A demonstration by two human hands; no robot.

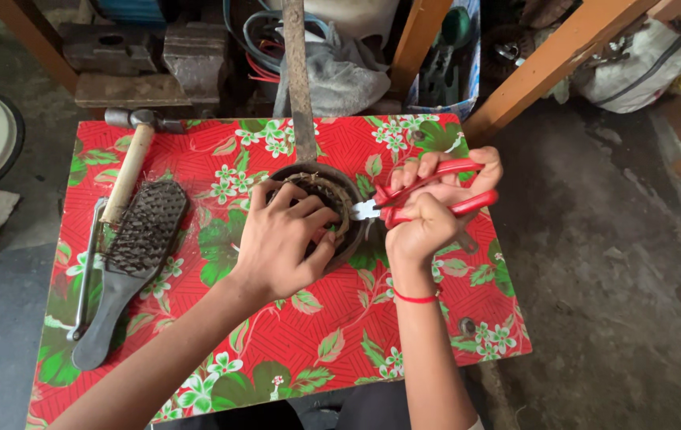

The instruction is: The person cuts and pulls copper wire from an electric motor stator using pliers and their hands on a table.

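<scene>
at the frame's centre the left hand grips the round coil part firmly while the right hand squeezes the red pliers, whose nose should bite squarely at the rim.

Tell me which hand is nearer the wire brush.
Left. The left hand rests on the round metal part just right of the wire brush; the right hand, gripping red-handled pliers, is farther right.

Small table in red floral cloth on grey concrete floor, orange, probably wooden, posts behind
</scene>
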